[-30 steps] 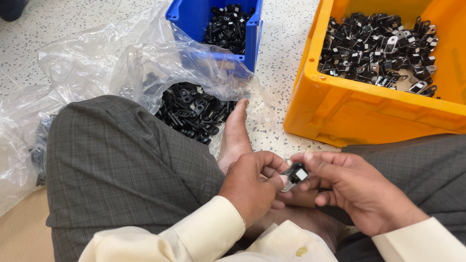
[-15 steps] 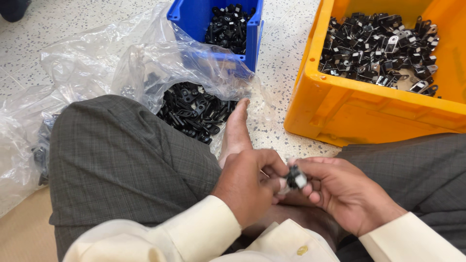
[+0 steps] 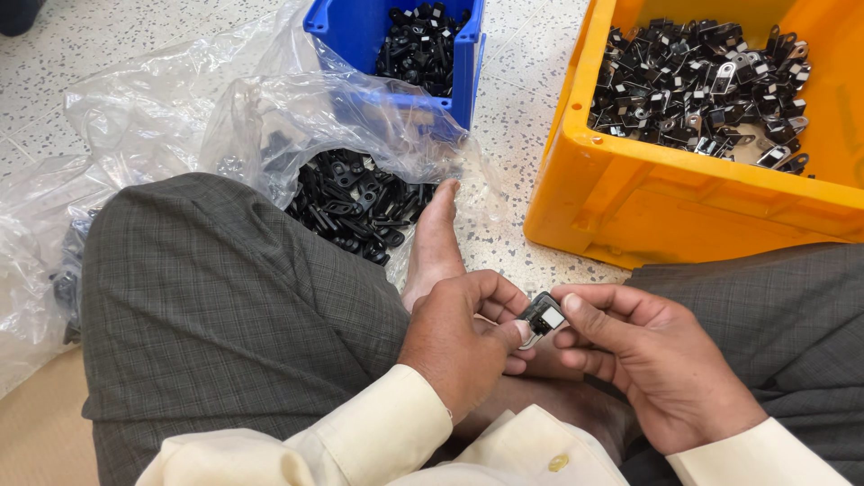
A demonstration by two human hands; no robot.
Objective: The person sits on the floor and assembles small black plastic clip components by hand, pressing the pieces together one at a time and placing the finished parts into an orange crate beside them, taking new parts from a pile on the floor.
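Observation:
I sit cross-legged on a speckled floor with both hands over my lap. My left hand [image 3: 459,337] and my right hand [image 3: 652,360] pinch one small black and silver metal part [image 3: 543,317] between their fingertips. The right thumb presses on its right edge, and the left thumb and fingers grip it from the left. My bare foot [image 3: 434,243] lies just behind the hands.
An orange crate [image 3: 630,193] holding many black and silver parts stands at the right. A blue bin [image 3: 463,76] with black pieces sits behind. A clear plastic bag [image 3: 180,117] spreads at the left, with a pile of black plastic pieces [image 3: 355,205] on it.
The hands stayed together over my lap and shifted slightly. The small part has turned between the fingertips, its light face now showing upward.

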